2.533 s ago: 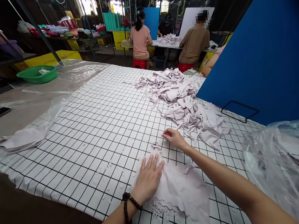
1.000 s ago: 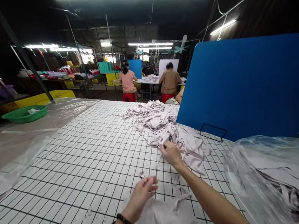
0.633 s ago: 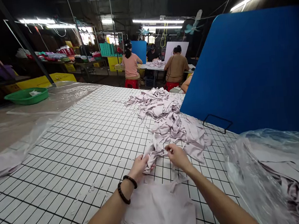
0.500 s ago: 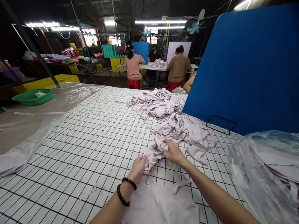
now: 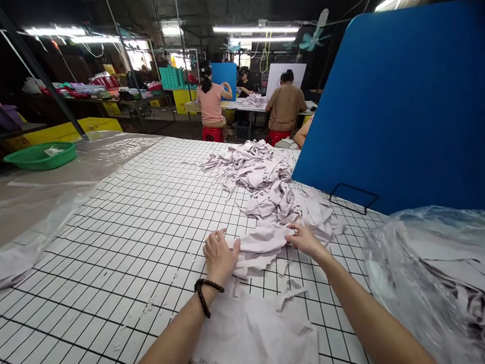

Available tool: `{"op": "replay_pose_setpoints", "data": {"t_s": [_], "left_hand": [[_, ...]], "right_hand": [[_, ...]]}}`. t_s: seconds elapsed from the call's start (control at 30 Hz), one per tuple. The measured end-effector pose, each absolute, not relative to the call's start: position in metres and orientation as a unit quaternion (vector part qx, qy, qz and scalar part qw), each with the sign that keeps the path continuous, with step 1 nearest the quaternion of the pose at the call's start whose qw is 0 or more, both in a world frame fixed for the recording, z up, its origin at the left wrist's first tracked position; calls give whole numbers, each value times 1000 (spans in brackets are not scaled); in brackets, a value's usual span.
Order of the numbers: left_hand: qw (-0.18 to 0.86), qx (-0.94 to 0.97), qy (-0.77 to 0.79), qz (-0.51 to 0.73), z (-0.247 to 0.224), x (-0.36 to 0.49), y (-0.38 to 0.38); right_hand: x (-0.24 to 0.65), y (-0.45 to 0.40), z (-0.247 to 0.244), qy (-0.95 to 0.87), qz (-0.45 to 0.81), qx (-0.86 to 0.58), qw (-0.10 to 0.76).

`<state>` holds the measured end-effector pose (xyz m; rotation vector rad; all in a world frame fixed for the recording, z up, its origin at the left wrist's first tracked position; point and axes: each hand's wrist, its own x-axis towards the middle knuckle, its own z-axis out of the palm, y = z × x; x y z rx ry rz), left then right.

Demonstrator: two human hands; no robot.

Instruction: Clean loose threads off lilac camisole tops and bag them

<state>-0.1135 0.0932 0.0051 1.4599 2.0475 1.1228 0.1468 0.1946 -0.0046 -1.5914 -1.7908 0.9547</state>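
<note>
A crumpled pale lilac cloth piece (image 5: 261, 246) lies spread between my two hands. My left hand (image 5: 220, 257), with a dark beaded bracelet at the wrist, rests at the cloth's left edge, thumb and fingers apart. At the right edge, my right hand (image 5: 309, 242) pinches the cloth between thumb and fingertips. Nearer to me, a flat pale garment (image 5: 261, 334) with a narrow strap and a wavy, gathered lower edge lies on the table. A heap of similar cloth pieces (image 5: 262, 168) stretches away just beyond my hands.
The table is covered with a white, black-gridded cloth (image 5: 144, 226). A blue board (image 5: 407, 114) stands at the right behind a black wire stand (image 5: 355, 197). Clear plastic bags (image 5: 440, 277) hold more cloth. A green basin (image 5: 43, 156) sits far left. Several people work at a back table.
The bunched cloth has been spread wider. My left hand moved left and opened its fingers; my right hand moved right with the cloth's edge. The view shifted slightly.
</note>
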Motion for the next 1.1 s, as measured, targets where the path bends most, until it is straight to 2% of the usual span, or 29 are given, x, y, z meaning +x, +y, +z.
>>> {"op": "replay_pose_setpoints", "data": {"t_s": [0.1,0.23,0.3,0.37,0.5,0.67,0.8,0.97,1.1], "left_hand": [[73,607,736,291,6,-92,79],[104,646,735,177,-1,-86,67],[125,643,739,160,-6,-90,65],[141,642,736,164,-8,-96,64],[164,633,719,233,3,-110,68],[169,536,737,374,42,-143,88],[296,405,704,503,62,-167,116],[386,375,669,512,65,-179,140],[453,407,629,483,74,-182,140]], "right_hand": [[147,179,-4,-692,297,-604,262],[136,167,0,-811,138,-538,181],[133,165,-1,-830,130,-521,149],[132,167,-1,-820,141,-533,154],[139,182,7,-783,194,-552,213],[151,208,25,-725,304,-554,274],[154,216,29,-704,391,-522,282],[154,215,34,-643,532,-439,332],[159,214,42,-624,565,-434,323]]}}
